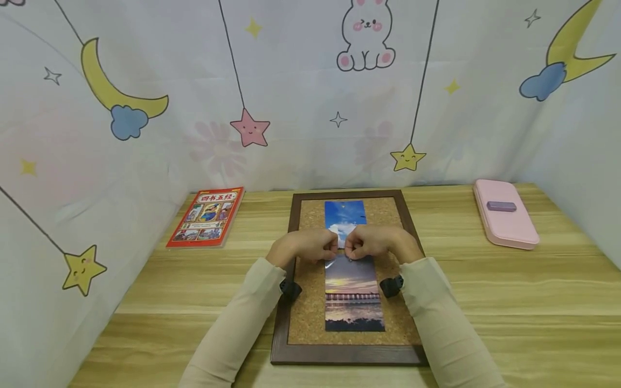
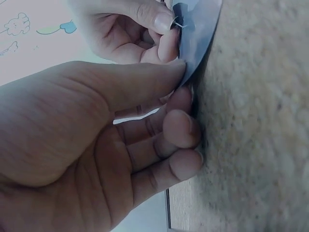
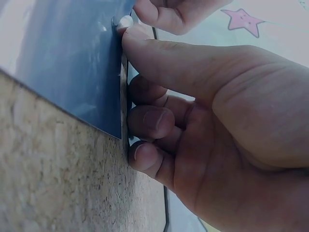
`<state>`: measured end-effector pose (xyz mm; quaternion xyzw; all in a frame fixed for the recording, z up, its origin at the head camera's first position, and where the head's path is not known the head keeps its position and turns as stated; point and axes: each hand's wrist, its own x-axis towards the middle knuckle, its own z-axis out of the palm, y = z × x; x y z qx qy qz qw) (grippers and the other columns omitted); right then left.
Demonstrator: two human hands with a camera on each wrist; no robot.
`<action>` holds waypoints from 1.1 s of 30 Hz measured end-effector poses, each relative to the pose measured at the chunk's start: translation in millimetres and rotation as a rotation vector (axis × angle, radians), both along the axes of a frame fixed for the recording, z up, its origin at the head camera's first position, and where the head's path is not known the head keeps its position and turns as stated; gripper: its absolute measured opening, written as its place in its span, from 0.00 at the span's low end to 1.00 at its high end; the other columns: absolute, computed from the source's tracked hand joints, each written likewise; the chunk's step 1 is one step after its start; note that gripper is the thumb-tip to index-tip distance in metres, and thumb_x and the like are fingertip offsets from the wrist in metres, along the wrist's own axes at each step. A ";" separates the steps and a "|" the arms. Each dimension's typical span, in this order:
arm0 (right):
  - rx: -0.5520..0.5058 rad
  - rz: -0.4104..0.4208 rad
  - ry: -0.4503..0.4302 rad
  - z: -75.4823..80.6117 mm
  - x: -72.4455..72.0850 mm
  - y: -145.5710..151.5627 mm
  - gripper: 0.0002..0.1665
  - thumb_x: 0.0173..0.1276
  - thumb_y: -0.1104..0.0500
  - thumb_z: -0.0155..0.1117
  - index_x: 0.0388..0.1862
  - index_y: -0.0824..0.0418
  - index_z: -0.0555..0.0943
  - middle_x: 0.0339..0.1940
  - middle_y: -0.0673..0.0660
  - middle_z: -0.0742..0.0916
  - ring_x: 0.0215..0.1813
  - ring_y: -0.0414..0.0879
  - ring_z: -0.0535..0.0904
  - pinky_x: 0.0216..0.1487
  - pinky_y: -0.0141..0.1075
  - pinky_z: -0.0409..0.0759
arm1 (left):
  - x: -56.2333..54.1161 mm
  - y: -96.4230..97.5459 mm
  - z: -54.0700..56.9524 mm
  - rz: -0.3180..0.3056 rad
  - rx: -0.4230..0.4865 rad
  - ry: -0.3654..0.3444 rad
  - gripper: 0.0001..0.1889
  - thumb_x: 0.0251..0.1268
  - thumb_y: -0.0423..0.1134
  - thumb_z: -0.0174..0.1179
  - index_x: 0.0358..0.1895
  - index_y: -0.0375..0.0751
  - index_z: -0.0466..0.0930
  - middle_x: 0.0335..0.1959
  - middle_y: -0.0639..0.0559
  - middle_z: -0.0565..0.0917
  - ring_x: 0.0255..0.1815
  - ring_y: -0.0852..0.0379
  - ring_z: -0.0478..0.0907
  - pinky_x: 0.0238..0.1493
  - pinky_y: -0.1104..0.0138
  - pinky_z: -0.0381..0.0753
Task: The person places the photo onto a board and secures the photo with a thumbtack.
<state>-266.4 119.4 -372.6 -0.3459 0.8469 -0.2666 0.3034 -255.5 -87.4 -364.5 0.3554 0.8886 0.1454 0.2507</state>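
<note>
On the framed cork board [image 1: 306,302] lies a sunset photo [image 1: 353,310] with a pier, below a blue-sky photo [image 1: 342,213]. My left hand [image 1: 315,245] pinches the sunset photo's upper left corner between thumb and index finger, and that corner [image 2: 200,36] curves up off the cork in the left wrist view. At the photo's top edge, my right hand [image 1: 371,241] holds a small thumbtack between thumb and index finger. Its silvery head [image 3: 126,21] shows in the right wrist view. The other right fingers [image 3: 149,121] curl beside the photo's edge.
A red book [image 1: 207,218] lies at the back left of the wooden table [image 1: 495,302]. At the back right is a pink case [image 1: 506,226] with a small purple bar on top. A printed curtain [image 1: 301,70] hangs behind the table.
</note>
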 end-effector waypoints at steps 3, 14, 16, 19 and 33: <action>-0.007 -0.018 0.000 -0.2 0.5 -1.0 0.07 0.75 0.67 0.58 0.36 0.62 0.81 0.23 0.49 0.76 0.25 0.40 0.67 0.32 0.33 0.67 | -0.5 -0.3 0.4 -0.001 0.006 0.011 0.04 0.76 0.34 0.56 0.39 0.42 0.77 0.30 0.53 0.78 0.24 0.60 0.72 0.30 0.69 0.71; 0.029 -0.035 0.055 1.9 2.2 -5.5 0.05 0.73 0.66 0.59 0.36 0.62 0.81 0.24 0.49 0.78 0.25 0.39 0.68 0.30 0.31 0.67 | -1.2 -0.2 1.8 -0.004 0.016 0.033 0.03 0.73 0.33 0.59 0.38 0.41 0.79 0.30 0.54 0.79 0.23 0.61 0.72 0.29 0.70 0.71; 0.050 -0.034 0.081 1.5 2.4 -6.6 0.05 0.73 0.65 0.60 0.35 0.61 0.81 0.24 0.48 0.78 0.24 0.39 0.68 0.30 0.31 0.67 | -0.9 -0.1 2.3 0.003 0.015 0.032 0.03 0.74 0.34 0.59 0.38 0.41 0.78 0.30 0.54 0.79 0.22 0.61 0.72 0.29 0.70 0.71; 0.079 -0.042 0.109 1.0 3.0 -8.3 0.05 0.72 0.64 0.61 0.35 0.59 0.82 0.25 0.49 0.80 0.25 0.39 0.69 0.30 0.31 0.68 | -0.6 -0.3 2.3 0.009 0.023 0.028 0.04 0.73 0.34 0.59 0.37 0.41 0.78 0.29 0.54 0.79 0.22 0.61 0.71 0.29 0.70 0.71; 0.132 -0.133 0.092 0.1 3.7 -10.9 0.07 0.69 0.60 0.68 0.33 0.56 0.78 0.23 0.49 0.76 0.25 0.42 0.68 0.29 0.33 0.66 | -2.7 -1.0 -0.2 0.026 0.021 0.069 0.07 0.70 0.36 0.64 0.35 0.41 0.75 0.28 0.54 0.77 0.24 0.61 0.69 0.29 0.71 0.68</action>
